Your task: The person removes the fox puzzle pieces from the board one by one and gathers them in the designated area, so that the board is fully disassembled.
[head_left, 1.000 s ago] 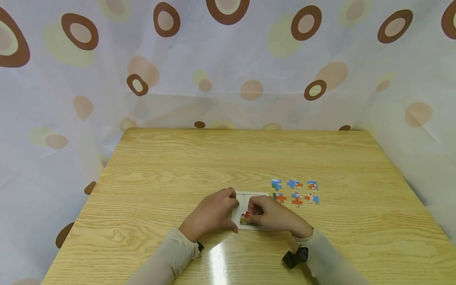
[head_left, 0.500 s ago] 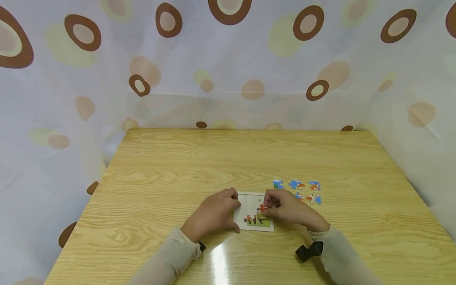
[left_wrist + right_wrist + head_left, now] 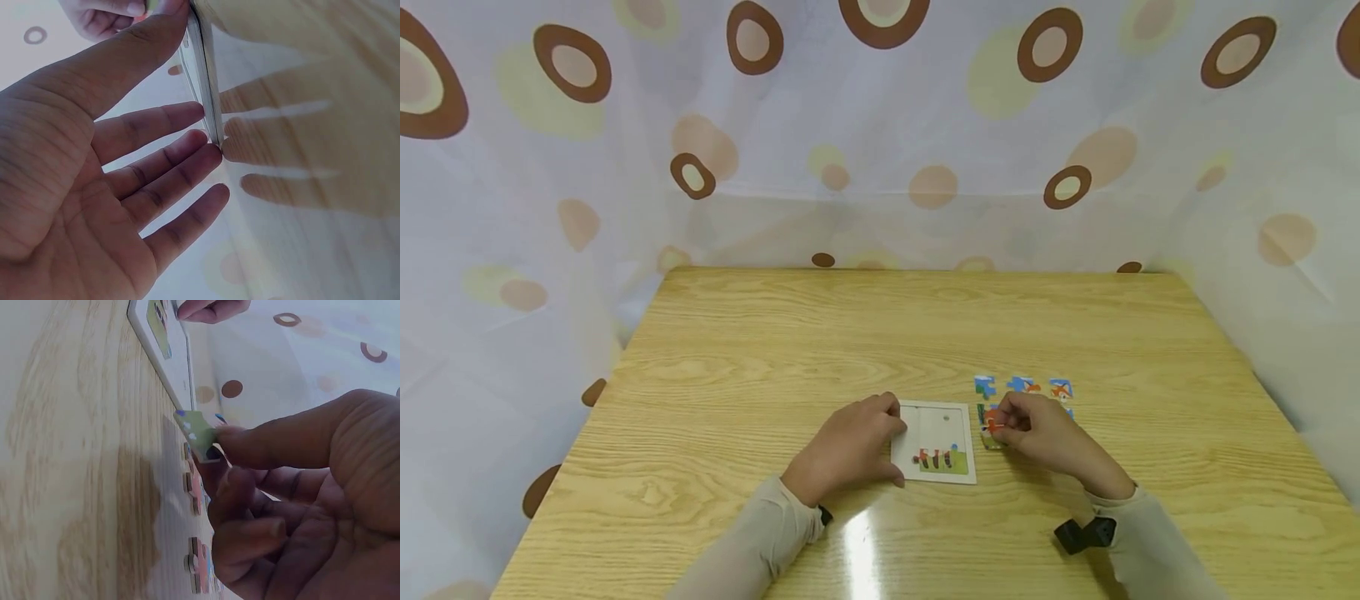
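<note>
A white puzzle board (image 3: 932,421), partly filled with a picture of a green strip and small dark and red shapes, lies flat on the table. My left hand (image 3: 850,450) is at its left edge; in the left wrist view, fairly straight fingers (image 3: 169,181) touch the board's edge (image 3: 206,81), the thumb beside it. To the right of the board, my right hand (image 3: 1048,433) pinches a puzzle piece (image 3: 199,434) between thumb and fingertips, above the table. That piece is green and red, with white and purple spots. The right hand hides part of the loose pieces.
Several loose puzzle pieces in blue and orange, among them a corner-like piece (image 3: 984,386) and an orange one (image 3: 1061,389), lie in rows right of the board. The wooden table (image 3: 775,350) meets a spotted curtain (image 3: 880,225) behind and on both sides.
My right hand has moved right, carrying the pinched piece from over the board to beside the loose pieces. The left hand has stayed at the board's left edge.
</note>
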### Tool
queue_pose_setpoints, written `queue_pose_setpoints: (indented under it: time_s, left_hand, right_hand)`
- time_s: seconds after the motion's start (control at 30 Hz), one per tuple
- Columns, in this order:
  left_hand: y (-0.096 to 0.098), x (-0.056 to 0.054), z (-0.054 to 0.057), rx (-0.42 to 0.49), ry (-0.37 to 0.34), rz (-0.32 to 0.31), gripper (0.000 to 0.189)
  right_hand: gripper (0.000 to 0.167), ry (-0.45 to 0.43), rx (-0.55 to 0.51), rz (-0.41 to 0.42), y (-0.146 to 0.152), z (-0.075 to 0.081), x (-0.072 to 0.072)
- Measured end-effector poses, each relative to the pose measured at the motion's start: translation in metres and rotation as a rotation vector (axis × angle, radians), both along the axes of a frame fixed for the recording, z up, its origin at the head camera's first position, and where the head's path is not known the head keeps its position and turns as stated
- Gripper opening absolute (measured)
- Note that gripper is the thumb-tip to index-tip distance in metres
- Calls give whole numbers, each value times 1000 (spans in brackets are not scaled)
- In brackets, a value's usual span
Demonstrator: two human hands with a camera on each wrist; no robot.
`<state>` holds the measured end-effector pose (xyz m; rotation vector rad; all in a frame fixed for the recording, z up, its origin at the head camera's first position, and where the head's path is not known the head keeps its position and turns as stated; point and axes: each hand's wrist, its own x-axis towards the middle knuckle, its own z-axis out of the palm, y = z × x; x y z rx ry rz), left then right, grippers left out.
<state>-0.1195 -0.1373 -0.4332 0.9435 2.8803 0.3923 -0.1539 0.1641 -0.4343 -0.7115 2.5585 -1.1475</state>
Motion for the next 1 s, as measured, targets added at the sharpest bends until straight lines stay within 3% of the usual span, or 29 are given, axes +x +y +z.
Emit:
queue_pose_setpoints:
  time_s: [0.37,0.6,0.77,1.0]
  left_hand:
    - [0,0,1,10,7,-3,51]
    - [0,-1,-1,2,11,0,52]
    - [1,-1,-1,-5,12,3,53]
    - [0,-1,-1,-1,23,2,53]
  right_hand:
    - [18,109,144,-29,-7,-5,8]
    - [18,144,209,-39,-10,1,11]
    - [22,168,338,-64,-12,5,14]
    - [20,363,453,-56,-13,-2,20]
